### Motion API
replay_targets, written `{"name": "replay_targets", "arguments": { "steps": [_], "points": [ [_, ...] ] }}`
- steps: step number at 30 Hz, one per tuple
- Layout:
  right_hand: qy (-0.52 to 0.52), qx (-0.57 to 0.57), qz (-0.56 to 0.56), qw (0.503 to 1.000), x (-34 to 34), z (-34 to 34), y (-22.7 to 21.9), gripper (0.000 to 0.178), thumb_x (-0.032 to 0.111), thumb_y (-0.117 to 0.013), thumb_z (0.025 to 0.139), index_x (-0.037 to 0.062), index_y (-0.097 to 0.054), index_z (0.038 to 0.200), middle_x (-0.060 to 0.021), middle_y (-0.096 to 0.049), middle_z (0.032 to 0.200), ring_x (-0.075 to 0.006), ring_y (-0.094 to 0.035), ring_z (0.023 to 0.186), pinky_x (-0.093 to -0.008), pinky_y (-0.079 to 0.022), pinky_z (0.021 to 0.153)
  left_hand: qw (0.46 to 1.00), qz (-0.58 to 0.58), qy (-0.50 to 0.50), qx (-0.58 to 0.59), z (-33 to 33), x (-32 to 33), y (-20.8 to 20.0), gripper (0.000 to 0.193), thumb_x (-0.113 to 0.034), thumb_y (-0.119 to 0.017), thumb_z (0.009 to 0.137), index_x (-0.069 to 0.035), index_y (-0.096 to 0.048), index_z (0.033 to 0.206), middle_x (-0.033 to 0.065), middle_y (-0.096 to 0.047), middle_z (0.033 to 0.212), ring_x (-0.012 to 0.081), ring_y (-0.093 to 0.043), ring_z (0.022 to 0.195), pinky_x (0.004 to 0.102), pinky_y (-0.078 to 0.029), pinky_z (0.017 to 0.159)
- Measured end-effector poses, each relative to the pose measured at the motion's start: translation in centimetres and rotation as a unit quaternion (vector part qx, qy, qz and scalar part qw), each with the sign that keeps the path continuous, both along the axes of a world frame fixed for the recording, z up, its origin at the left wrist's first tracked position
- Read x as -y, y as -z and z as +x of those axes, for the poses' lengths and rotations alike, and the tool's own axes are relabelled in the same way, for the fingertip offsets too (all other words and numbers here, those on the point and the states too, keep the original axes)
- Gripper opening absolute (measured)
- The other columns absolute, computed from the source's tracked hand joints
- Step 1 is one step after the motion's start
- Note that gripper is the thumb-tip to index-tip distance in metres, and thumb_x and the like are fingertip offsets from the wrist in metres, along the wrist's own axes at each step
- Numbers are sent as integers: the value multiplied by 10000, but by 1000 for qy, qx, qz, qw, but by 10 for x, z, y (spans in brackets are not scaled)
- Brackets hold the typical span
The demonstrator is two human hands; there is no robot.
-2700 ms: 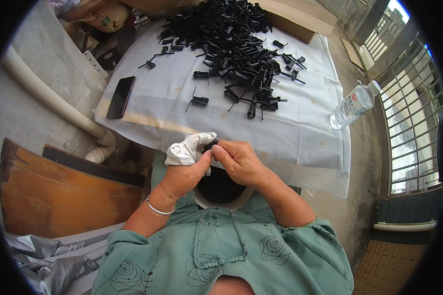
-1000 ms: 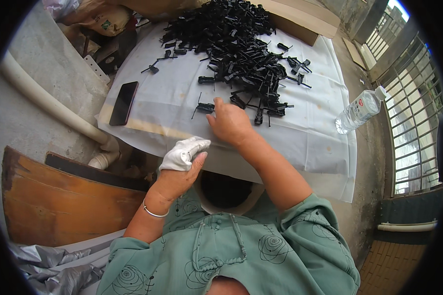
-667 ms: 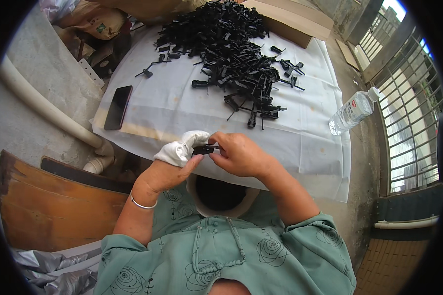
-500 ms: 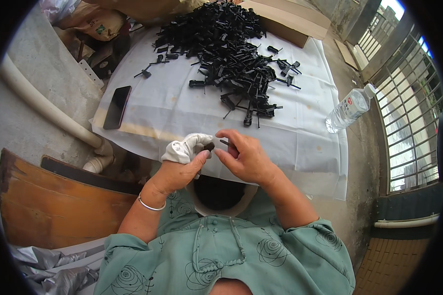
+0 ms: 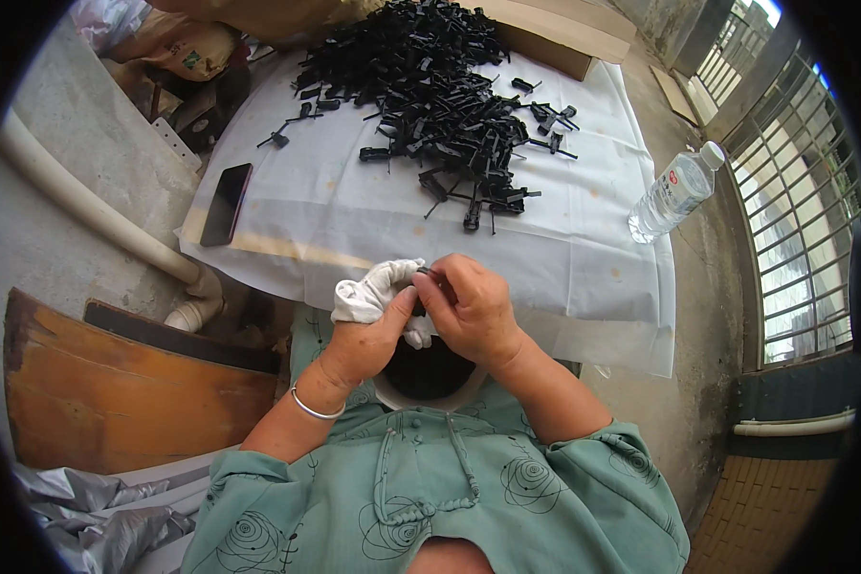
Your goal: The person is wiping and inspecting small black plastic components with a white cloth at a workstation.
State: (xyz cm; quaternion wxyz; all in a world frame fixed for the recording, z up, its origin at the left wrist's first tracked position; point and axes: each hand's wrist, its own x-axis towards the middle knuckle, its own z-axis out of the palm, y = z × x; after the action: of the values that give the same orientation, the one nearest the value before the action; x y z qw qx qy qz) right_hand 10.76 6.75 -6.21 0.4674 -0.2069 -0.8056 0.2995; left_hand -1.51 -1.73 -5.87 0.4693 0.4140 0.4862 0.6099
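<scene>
My left hand [image 5: 368, 337], its fingers covered by a white cloth glove [image 5: 362, 298] with the thumb bare, is closed around a small black plastic part that is mostly hidden. My right hand [image 5: 475, 311] is bare and meets it, thumb and forefinger pinched at that part; whether they hold a separate piece cannot be seen. Below both hands, between my knees, a pale bucket [image 5: 385, 394] has dark contents [image 5: 429, 371]. Beyond, a large heap of black plastic parts [image 5: 450, 124] with thin stems lies on the white table sheet [image 5: 325, 201].
On the sheet a dark phone [image 5: 227, 204] lies to the left and a clear water bottle [image 5: 674, 196] stands to the right. Behind the heap is a cardboard box [image 5: 555, 43]. A wooden board [image 5: 134, 392] and a pipe [image 5: 96, 206] are at the left, a barred window [image 5: 799, 220] at the right.
My right hand has moved left until its fingertips meet the part in my left hand. The gap between the hands has closed. The view has shifted slightly.
</scene>
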Motion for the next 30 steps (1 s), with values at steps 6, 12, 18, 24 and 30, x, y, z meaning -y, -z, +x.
{"name": "replay_targets", "arguments": {
  "steps": [6,12,18,24,30],
  "points": [
    [-87,66,-157,982,-8,11,-5,199,147,-583,861,8,-521,732,-57,-463,569,-136,-412,503,-291,-375,484,997,-62,17,-47,-2,5,-8,275,-41,-521,869,24,-482,1134,51,-558,906,65,-530,706,225,-491,608],
    [-120,124,-185,967,-1,8,4,269,187,-495,913,-9,-528,731,-105,-497,598,-185,-440,536,-316,-390,526,976,10,-77,-206,4,2,0,283,-9,-566,807,41,-545,1085,80,-590,953,102,-552,796,241,-481,717],
    [-154,55,-299,940,-1,5,23,228,178,-508,912,-3,-574,789,-55,-514,615,-100,-443,560,-273,-402,536,950,82,-95,-286,5,3,12,284,-9,-557,823,32,-521,1102,75,-572,969,119,-536,846,235,-454,750],
    [-129,182,-199,954,-10,24,12,136,141,-584,852,8,-613,846,-74,-554,641,-150,-515,567,-276,-421,546,1000,-3,-6,8,-11,2,3,341,-58,-466,905,-41,-356,1227,26,-517,898,46,-427,680,170,-386,596],
    [-151,87,-124,977,-12,25,9,91,90,-637,797,14,-625,845,-93,-571,656,-189,-537,564,-278,-422,536,996,-59,23,-62,-8,1,-2,359,-73,-419,896,-26,-347,1244,14,-504,841,44,-397,572,177,-367,518]
  ]
}}
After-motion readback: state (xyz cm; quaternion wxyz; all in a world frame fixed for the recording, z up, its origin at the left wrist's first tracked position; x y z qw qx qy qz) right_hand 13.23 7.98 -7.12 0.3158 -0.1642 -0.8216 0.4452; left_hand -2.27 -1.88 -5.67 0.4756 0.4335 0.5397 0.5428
